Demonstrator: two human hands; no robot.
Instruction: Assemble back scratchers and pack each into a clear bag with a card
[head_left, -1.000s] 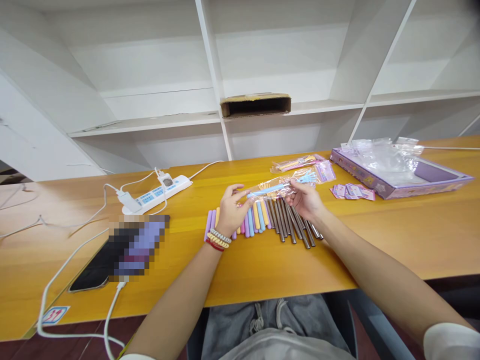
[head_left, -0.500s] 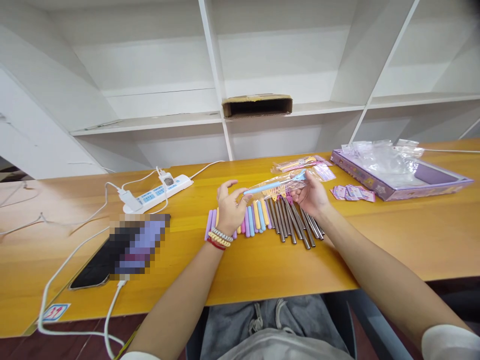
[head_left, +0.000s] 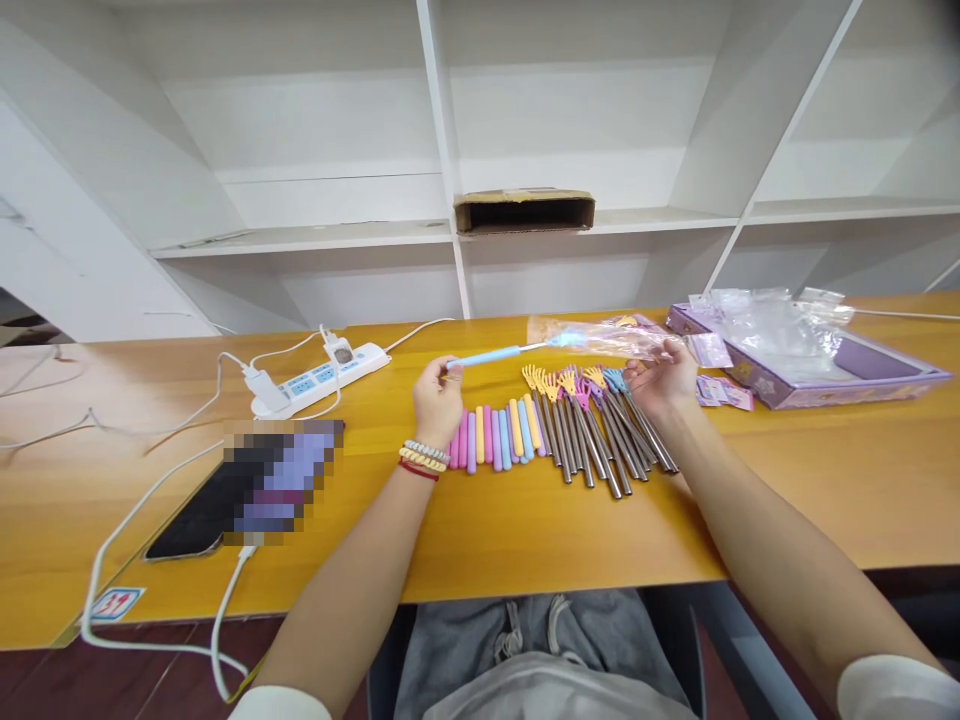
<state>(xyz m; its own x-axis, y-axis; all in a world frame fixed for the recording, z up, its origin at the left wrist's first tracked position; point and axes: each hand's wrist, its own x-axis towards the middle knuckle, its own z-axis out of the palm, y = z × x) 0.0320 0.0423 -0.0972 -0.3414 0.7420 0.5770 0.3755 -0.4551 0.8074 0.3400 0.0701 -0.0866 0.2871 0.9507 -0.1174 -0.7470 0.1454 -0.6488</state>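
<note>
My left hand [head_left: 439,402] is closed on the blue handle [head_left: 486,357] of a back scratcher, near its end. The scratcher's blue claw head [head_left: 568,340] lies at or inside the open end of a clear plastic bag [head_left: 611,337]; glare hides exactly how far in. My right hand [head_left: 664,380] pinches the bag's other end. Below the left hand is a row of loose pastel handles [head_left: 480,440] in pink, purple, yellow and blue. Beneath the bag lie several metal back scratcher rods [head_left: 600,445] with yellow, pink, purple and blue claw heads [head_left: 568,383].
On the right are a purple tray [head_left: 862,393] holding clear bags [head_left: 780,320] and small printed cards [head_left: 724,392]. To the left sit a power strip [head_left: 322,382] with white cables and a dark phone [head_left: 187,520]. A cardboard box [head_left: 525,212] rests on the white shelf behind.
My hands have moved apart, the left one leftward and the right one rightward. My right hand has gone from the scratcher's blue head to the bag's far end, and the bag is stretched out.
</note>
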